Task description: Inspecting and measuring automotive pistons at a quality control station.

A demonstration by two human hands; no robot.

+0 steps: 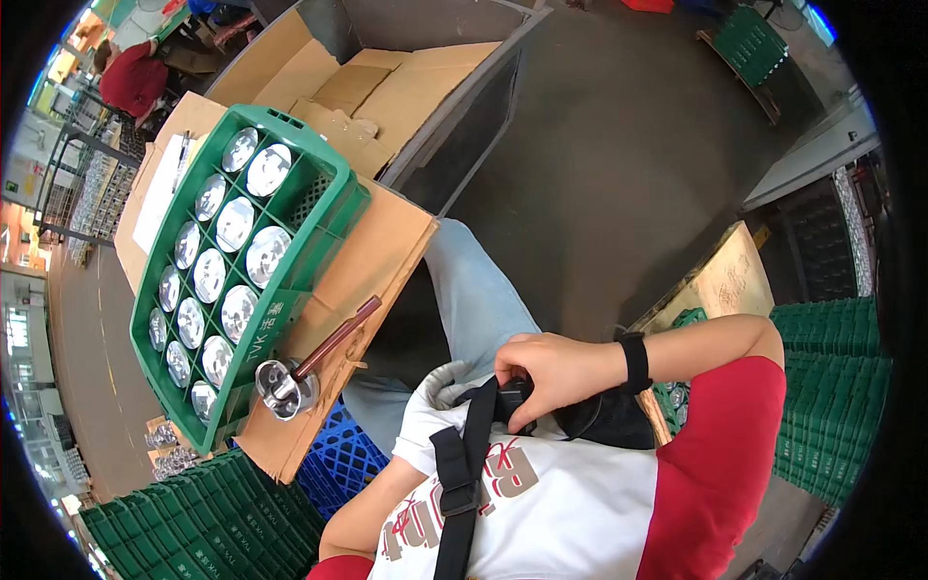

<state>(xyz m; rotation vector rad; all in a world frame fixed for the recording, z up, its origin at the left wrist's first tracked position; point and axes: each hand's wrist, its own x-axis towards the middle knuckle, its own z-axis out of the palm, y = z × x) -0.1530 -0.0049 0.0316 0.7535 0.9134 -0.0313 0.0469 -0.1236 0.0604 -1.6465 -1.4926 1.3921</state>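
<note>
My left hand (435, 404), in a white-grey glove, is closed at the black strap (474, 435) that runs down my shirt. My bare right hand (556, 372), with a black band on its wrist, pinches a small black piece (514, 398) beside the strap. What exactly that piece is stays partly hidden by the fingers. To the left a metal piston (287, 390) lies on a cardboard sheet (387, 246), with a dark red rod (336, 338) reaching up from it. Beyond it, a green divided crate (314, 242) holds several shiny pistons (235, 224); one far-right compartment shows its bare mesh floor.
A large dark bin (464, 126) lined with cardboard stands behind the crate. Green crates are stacked at the lower left (208, 517) and at the right (831, 416). A blue plastic pallet (338, 459) sits below the cardboard. Another person in red (130, 82) is far left.
</note>
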